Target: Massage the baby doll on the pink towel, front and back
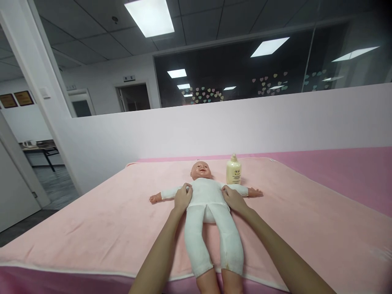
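A baby doll (208, 192) lies on its back on a pink blanket (122, 220), its head away from me and its arms spread wide. Its trunk, upper arms and thighs are white cloth; the head, hands and lower legs are of a hard, skin-toned material. My left hand (183, 197) is closed at the left side of the doll's chest, close to the armpit, with curled fingers. On the opposite side, my right hand (233, 197) grips the doll near its other armpit. The fingertips of both hands are partly hidden against the cloth.
A pale yellow pump bottle (234, 170) stands upright beside the doll's head, beyond my right hand. Behind the blanket rises a white low wall (214, 126) with glass above it. Pink covering (346, 171) shows at the right. A door (18, 179) is at far left.
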`<state>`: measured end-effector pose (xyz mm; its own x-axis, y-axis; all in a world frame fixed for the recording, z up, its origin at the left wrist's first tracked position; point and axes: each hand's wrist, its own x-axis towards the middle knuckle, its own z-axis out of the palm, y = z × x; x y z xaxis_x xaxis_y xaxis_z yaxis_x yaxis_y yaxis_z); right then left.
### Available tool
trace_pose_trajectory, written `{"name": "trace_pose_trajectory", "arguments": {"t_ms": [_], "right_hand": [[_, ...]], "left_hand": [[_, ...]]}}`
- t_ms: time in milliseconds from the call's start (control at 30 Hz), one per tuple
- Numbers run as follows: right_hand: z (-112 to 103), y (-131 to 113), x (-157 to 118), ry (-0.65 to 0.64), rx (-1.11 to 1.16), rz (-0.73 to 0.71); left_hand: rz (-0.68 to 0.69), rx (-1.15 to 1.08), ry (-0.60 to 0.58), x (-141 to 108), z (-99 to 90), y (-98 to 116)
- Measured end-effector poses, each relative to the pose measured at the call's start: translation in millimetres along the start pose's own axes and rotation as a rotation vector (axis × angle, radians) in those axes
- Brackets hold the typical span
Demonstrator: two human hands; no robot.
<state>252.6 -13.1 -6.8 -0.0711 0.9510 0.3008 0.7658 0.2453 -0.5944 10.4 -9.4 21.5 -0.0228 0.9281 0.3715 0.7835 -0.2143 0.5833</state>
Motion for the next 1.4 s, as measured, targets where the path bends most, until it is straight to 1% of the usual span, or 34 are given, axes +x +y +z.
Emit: {"name": "trace_pose_trajectory", "arguments": {"t_ms": [567, 900, 1400], "right_hand": [[0.6, 0.9, 0.9, 0.002, -0.038, 0.000], [-0.9, -1.6, -0.4, 0.000, -0.023, 0.013], [-0.5, -0.3, 0.4, 0.000, -0.008, 0.008]], "left_hand": [[0.000, 0.004, -0.004, -0.7, -1.1, 1.6], [0.000, 0.030, -0.002, -1.3, -2.2, 2.9], [-0.001, 0.010, 0.001, -0.8, -1.3, 1.5]]}}
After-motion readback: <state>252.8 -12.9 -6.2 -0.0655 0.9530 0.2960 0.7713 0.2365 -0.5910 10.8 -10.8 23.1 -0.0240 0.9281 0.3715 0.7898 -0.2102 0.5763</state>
